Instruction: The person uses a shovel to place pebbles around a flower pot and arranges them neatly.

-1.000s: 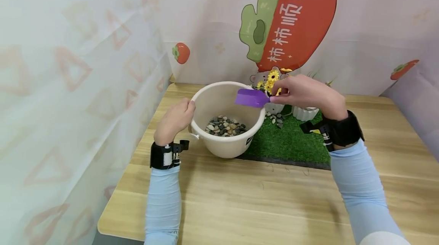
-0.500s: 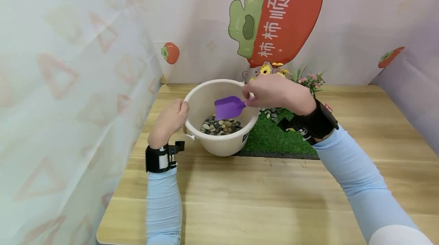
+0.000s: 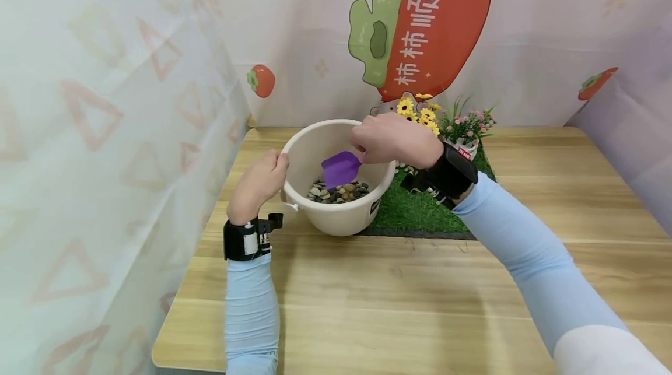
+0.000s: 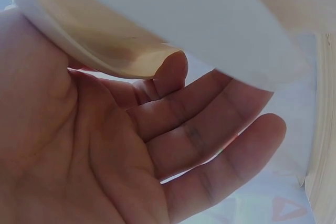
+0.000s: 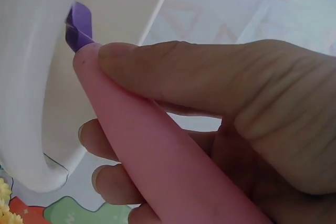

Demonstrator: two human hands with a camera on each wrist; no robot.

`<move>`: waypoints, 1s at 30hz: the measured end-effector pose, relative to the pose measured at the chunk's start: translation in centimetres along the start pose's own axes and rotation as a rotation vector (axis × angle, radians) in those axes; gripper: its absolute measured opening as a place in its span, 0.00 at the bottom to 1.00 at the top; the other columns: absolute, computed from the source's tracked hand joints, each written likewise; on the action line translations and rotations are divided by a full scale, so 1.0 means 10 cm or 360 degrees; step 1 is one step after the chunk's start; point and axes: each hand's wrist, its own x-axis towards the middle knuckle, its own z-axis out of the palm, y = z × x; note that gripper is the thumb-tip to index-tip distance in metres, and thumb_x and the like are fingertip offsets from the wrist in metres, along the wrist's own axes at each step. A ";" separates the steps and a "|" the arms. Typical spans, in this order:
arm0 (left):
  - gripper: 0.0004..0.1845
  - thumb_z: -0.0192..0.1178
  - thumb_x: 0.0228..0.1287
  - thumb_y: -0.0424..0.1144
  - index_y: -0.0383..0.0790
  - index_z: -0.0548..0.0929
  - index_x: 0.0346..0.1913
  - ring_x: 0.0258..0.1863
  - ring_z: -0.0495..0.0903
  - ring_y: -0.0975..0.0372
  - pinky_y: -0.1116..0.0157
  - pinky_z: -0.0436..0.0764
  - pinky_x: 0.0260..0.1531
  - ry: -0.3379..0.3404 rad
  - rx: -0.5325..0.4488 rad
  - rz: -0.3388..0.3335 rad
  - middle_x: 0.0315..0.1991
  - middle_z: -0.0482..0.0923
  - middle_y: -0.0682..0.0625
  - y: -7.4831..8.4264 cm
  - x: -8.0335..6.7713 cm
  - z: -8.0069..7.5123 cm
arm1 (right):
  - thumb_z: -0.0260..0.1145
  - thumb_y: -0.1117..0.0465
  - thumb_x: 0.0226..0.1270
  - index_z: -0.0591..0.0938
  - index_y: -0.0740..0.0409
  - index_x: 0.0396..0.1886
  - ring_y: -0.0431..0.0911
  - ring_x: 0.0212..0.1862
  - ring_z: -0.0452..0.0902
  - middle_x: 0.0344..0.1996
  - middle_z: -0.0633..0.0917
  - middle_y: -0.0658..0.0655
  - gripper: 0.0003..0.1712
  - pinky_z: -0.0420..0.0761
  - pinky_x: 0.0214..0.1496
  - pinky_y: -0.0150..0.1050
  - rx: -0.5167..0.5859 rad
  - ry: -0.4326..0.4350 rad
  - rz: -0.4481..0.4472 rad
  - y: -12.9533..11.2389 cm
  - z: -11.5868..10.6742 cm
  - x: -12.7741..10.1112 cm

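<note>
A cream bucket (image 3: 336, 220) stands on the wooden table with grey and tan pebbles (image 3: 341, 193) in its bottom. My left hand (image 3: 257, 184) holds its left rim, thumb on top; in the left wrist view the fingers (image 4: 210, 145) lie loosely under the bucket wall (image 4: 184, 19). My right hand (image 3: 391, 139) hovers over the bucket's right rim and grips the pink handle (image 5: 157, 156) of a purple scoop (image 3: 340, 168). The scoop blade tilts down inside the bucket, just above the pebbles. In the right wrist view only a corner of the blade (image 5: 79, 27) shows beside the bucket rim (image 5: 26, 77).
A green grass mat (image 3: 420, 211) lies right of the bucket, touching it. On its far side stand yellow flowers (image 3: 420, 112) and pink flowers in a white pot (image 3: 467, 130), with loose pebbles (image 3: 404, 168) near them. Printed curtains close the left, back and right. Bare table (image 3: 394, 293) lies in front.
My right hand carried the scoop left from above the flower pots and down into the bucket. The left hand stayed on the rim.
</note>
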 end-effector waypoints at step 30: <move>0.28 0.27 0.77 0.54 0.38 0.72 0.56 0.41 0.75 0.51 0.60 0.71 0.36 0.0008 0.0038 -0.0023 0.49 0.78 0.42 -0.01 0.01 0.04 | 0.60 0.74 0.60 0.76 0.53 0.27 0.44 0.31 0.64 0.26 0.76 0.52 0.11 0.67 0.32 0.38 -0.0166 0.0070 -0.0138 -0.03 0.28 0.17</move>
